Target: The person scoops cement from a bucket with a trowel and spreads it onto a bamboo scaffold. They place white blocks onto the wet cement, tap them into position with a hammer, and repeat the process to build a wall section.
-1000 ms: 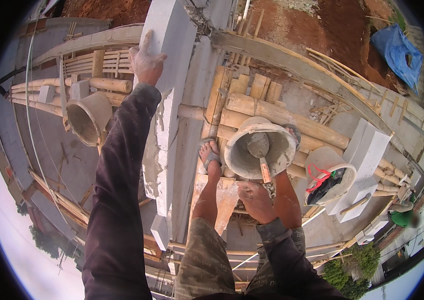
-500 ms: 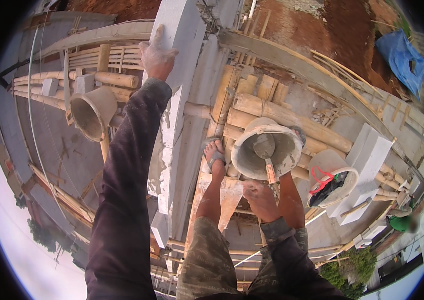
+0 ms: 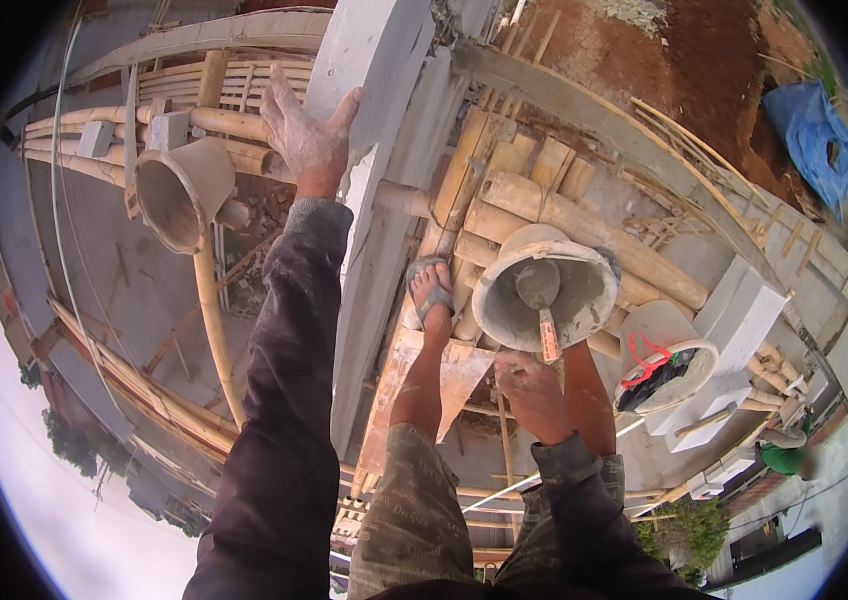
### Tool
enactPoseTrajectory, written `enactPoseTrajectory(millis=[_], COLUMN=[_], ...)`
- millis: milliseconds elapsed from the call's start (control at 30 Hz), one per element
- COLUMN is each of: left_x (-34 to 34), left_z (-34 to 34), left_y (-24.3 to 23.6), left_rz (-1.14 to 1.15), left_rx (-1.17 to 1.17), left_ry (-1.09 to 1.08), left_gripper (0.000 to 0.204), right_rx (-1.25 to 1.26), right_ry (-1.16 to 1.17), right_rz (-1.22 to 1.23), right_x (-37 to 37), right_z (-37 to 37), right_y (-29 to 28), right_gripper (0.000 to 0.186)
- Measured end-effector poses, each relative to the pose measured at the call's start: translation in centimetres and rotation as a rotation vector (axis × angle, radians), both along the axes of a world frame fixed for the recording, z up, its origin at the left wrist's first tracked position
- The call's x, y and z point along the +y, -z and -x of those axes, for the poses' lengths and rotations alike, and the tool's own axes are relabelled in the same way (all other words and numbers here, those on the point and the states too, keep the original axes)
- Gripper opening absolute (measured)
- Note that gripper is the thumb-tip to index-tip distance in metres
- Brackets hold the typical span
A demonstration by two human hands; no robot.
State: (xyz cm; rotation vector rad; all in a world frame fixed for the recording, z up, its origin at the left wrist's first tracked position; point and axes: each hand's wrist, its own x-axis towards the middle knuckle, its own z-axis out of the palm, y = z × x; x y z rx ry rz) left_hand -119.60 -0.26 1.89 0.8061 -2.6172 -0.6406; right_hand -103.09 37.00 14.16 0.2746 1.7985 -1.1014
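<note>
My left hand [image 3: 309, 135] is open, its dusty fingers spread, beside the white block wall [image 3: 362, 60]; it is hard to tell whether the palm touches the wall. Down by my legs, my right hand [image 3: 534, 395] has curled fingers, and what they hold, if anything, cannot be made out. A tan tapering panel [image 3: 464, 385] lies just left of that hand. Above the same hand stands a mortar-smeared bucket [image 3: 492, 305], with a trowel [image 3: 540, 290] resting in it, handle toward me.
My feet stand on bamboo poles and planks [image 3: 634, 250]. A second bucket [image 3: 664, 350] holds dark items and a red strap, next to white blocks [image 3: 739, 310]. Another bucket [image 3: 184, 195] is at left. A blue tarp [image 3: 816, 140] lies far right; a person in green [image 3: 784, 458] is beyond.
My left hand has drawn back from the white wall face toward its left side, and its fingers have spread from a point. The right hand has shifted slightly; the view has tilted a little.
</note>
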Motion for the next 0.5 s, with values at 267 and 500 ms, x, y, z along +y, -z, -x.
enactPoseTrajectory(millis=[267, 500], left_x=[1.5, 1.6], left_z=[-9.2, -7.9], left_y=[6.8, 16.3], left_rz=[-0.327, -0.063], left_rx=[0.120, -0.250], left_ry=[-0.113, -0.117], left_gripper=[0.122, 0.071], right_rx=[0.190, 0.765], right_ry=[-0.273, -0.426], right_rz=[0.095, 0.111], right_x=[-0.1, -10.0], right_z=[12.8, 34.2], right_y=[1.5, 20.4], right_gripper=[0.023, 0.043])
